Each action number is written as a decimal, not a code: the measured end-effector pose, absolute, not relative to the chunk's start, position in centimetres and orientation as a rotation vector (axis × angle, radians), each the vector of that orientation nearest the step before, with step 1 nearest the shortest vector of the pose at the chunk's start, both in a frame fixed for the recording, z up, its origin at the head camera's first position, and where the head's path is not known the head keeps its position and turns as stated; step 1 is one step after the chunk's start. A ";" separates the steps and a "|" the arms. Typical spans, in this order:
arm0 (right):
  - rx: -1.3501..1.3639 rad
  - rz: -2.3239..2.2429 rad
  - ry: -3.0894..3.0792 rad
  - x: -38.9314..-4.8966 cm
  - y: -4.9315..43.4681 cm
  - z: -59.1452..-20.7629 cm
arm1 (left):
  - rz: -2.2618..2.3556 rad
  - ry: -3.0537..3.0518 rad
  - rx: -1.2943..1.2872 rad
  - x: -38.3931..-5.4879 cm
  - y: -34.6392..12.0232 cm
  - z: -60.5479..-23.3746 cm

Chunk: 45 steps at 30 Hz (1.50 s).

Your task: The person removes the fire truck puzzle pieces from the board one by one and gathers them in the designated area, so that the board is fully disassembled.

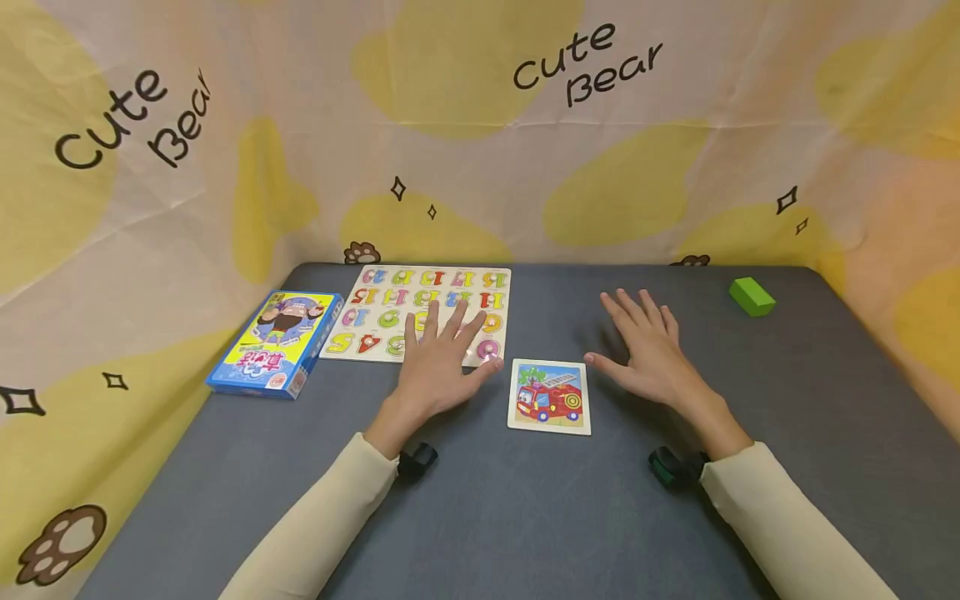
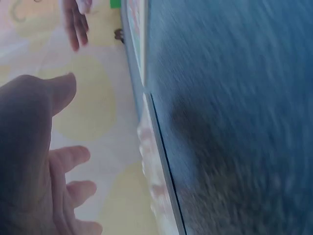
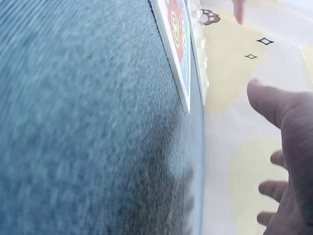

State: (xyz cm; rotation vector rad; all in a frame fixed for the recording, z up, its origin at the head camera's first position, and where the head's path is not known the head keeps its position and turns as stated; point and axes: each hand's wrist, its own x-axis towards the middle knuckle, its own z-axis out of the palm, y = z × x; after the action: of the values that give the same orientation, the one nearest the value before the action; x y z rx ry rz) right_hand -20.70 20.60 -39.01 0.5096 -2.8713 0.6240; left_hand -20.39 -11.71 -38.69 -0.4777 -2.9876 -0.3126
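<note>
Fingers spread, the left hand (image 1: 438,367) hovers over the near right part of a white number puzzle board (image 1: 360,352) with colourful numerals, holding nothing. The right hand (image 1: 656,360) is likewise spread and bare, above the grey table to the right of a small fire-truck picture puzzle (image 1: 549,397). That square puzzle lies flat between the two hands, its red truck complete in a pale frame. In the left wrist view the left hand (image 2: 44,156) stands off the table surface. The right wrist view shows the right hand (image 3: 286,161) raised too, its shadow falling on the tabletop.
A blue and yellow box (image 1: 277,343) with a cartoon figure lies left of the number board. Toward the far right corner sits a green block (image 1: 752,297). A printed fabric curtain (image 1: 465,167) rises behind and beside the grey table (image 1: 510,517).
</note>
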 end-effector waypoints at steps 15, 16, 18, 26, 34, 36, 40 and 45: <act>0.823 0.878 -2.875 -22.0 18.7 -39.3 | -0.417 -3.101 -1.028 -17.9 -9.4 -38.0; 0.849 0.893 -2.877 -22.1 18.6 -39.3 | -0.415 -3.105 -1.068 -17.7 -9.3 -38.0; 0.904 0.927 -2.868 -22.2 18.3 -39.4 | -0.408 -3.094 -1.173 -17.4 -9.1 -38.1; 0.962 0.997 -2.862 -22.5 18.2 -39.7 | -0.397 -2.992 -1.577 -16.3 -8.1 -38.5; 0.944 0.943 -2.884 -22.5 19.1 -40.4 | -0.283 -2.914 -1.571 -16.6 -7.9 -39.5; 0.948 0.938 -2.893 -22.5 19.3 -40.5 | -0.279 -2.904 -1.550 -16.8 -8.0 -39.7; 0.944 0.958 -2.920 -22.3 19.8 -40.7 | -0.290 -2.901 -1.536 -17.2 -8.2 -39.9; 0.923 0.986 -2.969 -22.1 20.5 -41.0 | -0.280 -2.887 -1.518 -17.7 -8.5 -40.2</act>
State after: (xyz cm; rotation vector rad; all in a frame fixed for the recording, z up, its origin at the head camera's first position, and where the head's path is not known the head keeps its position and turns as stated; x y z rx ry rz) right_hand -22.15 20.45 -40.96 0.9234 -2.9688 0.9864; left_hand -17.73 -8.53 -40.19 -1.5176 -2.8875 -0.2797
